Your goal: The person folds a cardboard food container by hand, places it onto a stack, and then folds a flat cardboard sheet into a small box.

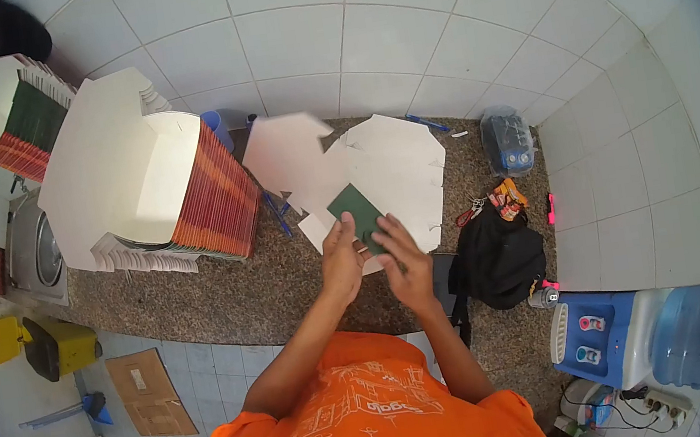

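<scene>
Flat white card pieces (396, 167) lie on the speckled counter in front of me, one of them blurred at its upper left. A dark green panel (351, 203) stands out against the white card, between my hands. My left hand (341, 260) holds the panel's lower left side, thumb on its face. On the panel's right side rests my right hand (405, 262), its fingers bent over the green surface. The undersides of both hands' grips are hidden.
Nested red and green boxes (207, 189) stand at the left, beside a blue cup (217, 130). Blue pens (428, 123) lie near the wall. At the right are a black bag (503, 255) and a plastic-wrapped pack (507, 141). A sink (39, 244) is far left.
</scene>
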A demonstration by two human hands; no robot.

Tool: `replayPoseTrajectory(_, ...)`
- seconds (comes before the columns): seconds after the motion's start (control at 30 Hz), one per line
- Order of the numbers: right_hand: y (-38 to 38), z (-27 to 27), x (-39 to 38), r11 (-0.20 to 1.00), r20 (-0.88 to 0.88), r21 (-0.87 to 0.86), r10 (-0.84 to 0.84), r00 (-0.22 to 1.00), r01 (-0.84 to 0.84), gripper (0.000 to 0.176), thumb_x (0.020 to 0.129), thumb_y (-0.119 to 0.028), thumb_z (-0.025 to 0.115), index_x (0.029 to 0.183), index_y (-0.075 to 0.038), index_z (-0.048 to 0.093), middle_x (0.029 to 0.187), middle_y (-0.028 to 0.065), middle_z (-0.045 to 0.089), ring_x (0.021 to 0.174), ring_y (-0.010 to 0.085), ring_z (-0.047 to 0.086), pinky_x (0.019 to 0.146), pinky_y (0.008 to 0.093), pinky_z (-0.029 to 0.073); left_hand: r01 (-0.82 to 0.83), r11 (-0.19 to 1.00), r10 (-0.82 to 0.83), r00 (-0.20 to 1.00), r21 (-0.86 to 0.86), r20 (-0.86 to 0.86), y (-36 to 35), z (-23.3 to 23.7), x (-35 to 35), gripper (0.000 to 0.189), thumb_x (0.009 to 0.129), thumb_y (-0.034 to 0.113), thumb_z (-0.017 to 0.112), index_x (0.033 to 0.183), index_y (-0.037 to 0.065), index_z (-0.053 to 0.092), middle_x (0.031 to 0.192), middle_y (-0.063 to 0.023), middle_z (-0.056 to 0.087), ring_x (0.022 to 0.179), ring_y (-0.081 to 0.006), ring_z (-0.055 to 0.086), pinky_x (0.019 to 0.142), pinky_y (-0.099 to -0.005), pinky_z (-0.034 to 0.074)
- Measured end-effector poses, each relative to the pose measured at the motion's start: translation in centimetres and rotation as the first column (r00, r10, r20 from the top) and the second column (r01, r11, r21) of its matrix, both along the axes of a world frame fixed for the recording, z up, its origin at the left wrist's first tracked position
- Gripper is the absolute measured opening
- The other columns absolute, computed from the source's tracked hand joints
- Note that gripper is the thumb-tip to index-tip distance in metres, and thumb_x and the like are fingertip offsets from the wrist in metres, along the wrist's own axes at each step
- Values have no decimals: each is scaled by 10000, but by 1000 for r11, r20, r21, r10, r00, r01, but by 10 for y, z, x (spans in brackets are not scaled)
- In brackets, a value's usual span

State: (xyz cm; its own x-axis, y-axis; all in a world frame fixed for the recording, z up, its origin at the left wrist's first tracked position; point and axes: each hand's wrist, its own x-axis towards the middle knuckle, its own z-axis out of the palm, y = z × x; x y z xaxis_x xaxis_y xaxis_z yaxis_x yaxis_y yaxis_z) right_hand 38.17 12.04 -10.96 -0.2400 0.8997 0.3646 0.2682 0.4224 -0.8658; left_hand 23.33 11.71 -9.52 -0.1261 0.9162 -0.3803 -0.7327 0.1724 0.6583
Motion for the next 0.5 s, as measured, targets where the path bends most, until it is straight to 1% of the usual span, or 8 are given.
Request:
replayPoseTrajectory(0.1, -10, 0, -5, 991, 106, 106, 65, 992, -76, 395, 893, -39, 747, 1286, -50, 709, 1520, 201, 517, 1442, 407, 447, 1117, 451, 441, -13, 1000, 13, 1000, -13, 23, 2, 4, 6, 369, 1089, 385, 526, 1248, 70, 637, 1066, 18, 654, 850, -56, 579, 715, -226, 469)
replayPoseTrajectory(0.17, -5, -9, -12, 974, 68, 176, -155, 986, 141, 463, 857, -40, 785, 1311, -83, 705, 1525, 223, 502, 1444, 419, 439, 1110, 448, 447, -52, 998, 53, 998, -31, 21, -4, 9, 21, 348, 1091, 385, 524, 1186, 71, 642, 998, 55, 631, 792, -37, 539, 681, -215, 430)
replayPoseTrajectory(0.23, -3, -8, -20, 962, 69, 207, -194, 978, 177, 462, 864, -12, 772, 1317, -51, 694, 1544, 235, 476, 1423, 396, 475, 1081, 433, 468, -80, 997, 80, 997, -7, 23, -6, -4, 28, 318, 1104, 362, 503, 1106, 80, 649, 902, 69, 585, 765, -24, 496, 669, -210, 408)
replayPoseTrajectory(0.3, -5, -4, -30, 934, -142, -265, -283, 948, 239, 332, 974, -106, 683, 1286, 6, 697, 1558, 241, 459, 1371, 346, 533, 1026, 407, 497, 25, 991, 0, 981, 129, -192, -7, -10, 24, 281, 1111, 303, 491, 1138, 70, 645, 910, 61, 595, 794, -16, 510, 686, -206, 429)
replayPoseTrajectory(0.33, -2, -8, -31, 936, -140, -265, -273, 952, 230, 332, 974, -106, 683, 1286, 6, 697, 1558, 241, 459, 1371, 346, 533, 1026, 407, 497, 86, 979, -27, 954, 185, -298, -6, -10, 22, 265, 1114, 274, 485, 1154, 65, 642, 915, 57, 600, 808, -13, 516, 694, -204, 439)
replayPoseTrajectory(0.4, 6, -18, -33, 989, -217, -24, -144, 965, 142, 387, 1073, -228, 527, 1309, 48, 662, 1406, 223, 594, 1218, 264, 612, 947, 364, 513, 33, 983, 50, 896, 180, -441, -6, 3, 17, 271, 1113, 264, 484, 1149, 46, 642, 907, 58, 607, 789, -15, 506, 692, -202, 436)
replayPoseTrajectory(0.47, 11, -5, -27, 986, -225, -125, -140, 964, 114, 427, 1089, -260, 471, 1327, 50, 643, 1280, 189, 619, 1147, 236, 616, 915, 355, 512, 74, 985, 36, 797, 157, -603, -7, 12, -1, 242, 1099, 155, 458, 1118, -12, 632, 901, 7, 643, 812, -31, 554, 672, -238, 473)
replayPoseTrajectory(0.5, 12, 6, -23, 970, -234, -223, -148, 961, 96, 468, 1106, -292, 416, 1345, 52, 624, 1154, 156, 645, 1075, 207, 621, 883, 346, 510, 99, 979, 37, 781, 181, -624, -5, -23, -7, 262, 1100, 164, 459, 1142, -13, 648, 831, 13, 638, 772, -31, 578, 637, -235, 494)
